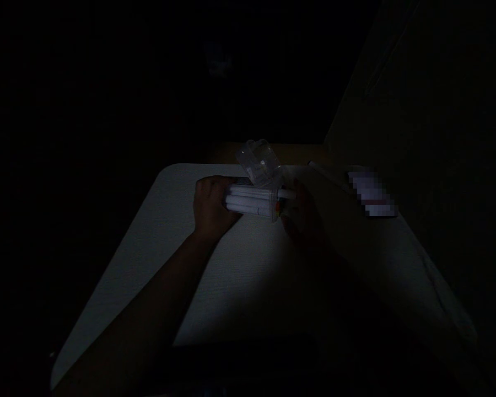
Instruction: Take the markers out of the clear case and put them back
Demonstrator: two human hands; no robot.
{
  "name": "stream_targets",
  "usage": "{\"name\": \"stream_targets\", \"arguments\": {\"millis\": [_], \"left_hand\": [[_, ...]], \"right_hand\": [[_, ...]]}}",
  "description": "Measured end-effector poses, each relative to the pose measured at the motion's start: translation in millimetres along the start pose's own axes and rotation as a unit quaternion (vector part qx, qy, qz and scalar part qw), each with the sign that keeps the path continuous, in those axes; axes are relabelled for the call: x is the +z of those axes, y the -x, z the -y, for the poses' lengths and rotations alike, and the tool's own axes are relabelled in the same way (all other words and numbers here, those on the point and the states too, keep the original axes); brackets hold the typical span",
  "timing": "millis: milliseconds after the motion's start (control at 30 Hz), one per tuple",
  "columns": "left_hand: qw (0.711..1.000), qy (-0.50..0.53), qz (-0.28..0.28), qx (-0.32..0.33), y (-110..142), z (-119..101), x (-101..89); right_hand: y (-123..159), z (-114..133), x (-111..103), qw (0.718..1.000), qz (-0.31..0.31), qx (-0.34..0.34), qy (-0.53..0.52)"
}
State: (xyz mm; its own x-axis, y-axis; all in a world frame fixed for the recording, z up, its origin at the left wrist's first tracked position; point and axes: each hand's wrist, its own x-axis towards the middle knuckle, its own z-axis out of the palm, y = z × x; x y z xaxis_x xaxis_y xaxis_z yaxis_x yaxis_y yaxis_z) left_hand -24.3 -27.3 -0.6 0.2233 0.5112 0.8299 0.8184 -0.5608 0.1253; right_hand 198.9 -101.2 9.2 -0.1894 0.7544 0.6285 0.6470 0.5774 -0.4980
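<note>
Clear case (273, 206) of white pens (247, 202) seen near counter (149, 242), 12 o'clock edge; 9 o'clock end clasped by left grip (210, 205); right grip (308, 215) at jutting pen (288, 194), hold cannot be told; judged light, stiff, slick; sides best held

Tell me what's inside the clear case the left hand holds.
The clear case holds several white, pen-like sticks lying lengthwise; one juts from the end near the right hand. The left hand covers the opposite end, hiding whatever lies there.
</note>
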Motion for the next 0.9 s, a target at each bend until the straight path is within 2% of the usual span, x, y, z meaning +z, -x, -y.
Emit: {"name": "stream_targets", "arguments": {"millis": [233, 433, 500, 567, 667, 733, 900], "left_hand": [[1.0, -0.003, 0.01, -0.022, -1, -3, -0.1], [1.0, -0.003, 0.005, -0.021, 0, -1, 1.2], [1.0, -0.003, 0.001, -0.021, 1, -1, 1.5], [1.0, -0.002, -0.001, -0.017, 1, -1, 1.6], [1.0, 0.0, -0.002, -0.017, 0, -2, 1.2], [1.0, 0.002, 0.005, -0.025, -1, -2, 1.0], [1.0, 0.001, 0.009, -0.024, 0, -2, 1.5]], "right_hand": [[2, -2, 10, 0.999, 0.042, -0.028, 0.011], [0, -2, 4, 0.994, 0.061, -0.039, 0.087], [-4, -5, 1, 0.987, 0.065, -0.009, 0.147], [-7, -13, -1, 0.968, 0.064, 0.061, 0.233], [-9, -32, -4, 0.911, 0.068, 0.193, 0.357], [-9, -44, -6, 0.883, 0.079, 0.238, 0.396], [-16, -68, -14, 0.865, 0.056, 0.249, 0.432]]}}
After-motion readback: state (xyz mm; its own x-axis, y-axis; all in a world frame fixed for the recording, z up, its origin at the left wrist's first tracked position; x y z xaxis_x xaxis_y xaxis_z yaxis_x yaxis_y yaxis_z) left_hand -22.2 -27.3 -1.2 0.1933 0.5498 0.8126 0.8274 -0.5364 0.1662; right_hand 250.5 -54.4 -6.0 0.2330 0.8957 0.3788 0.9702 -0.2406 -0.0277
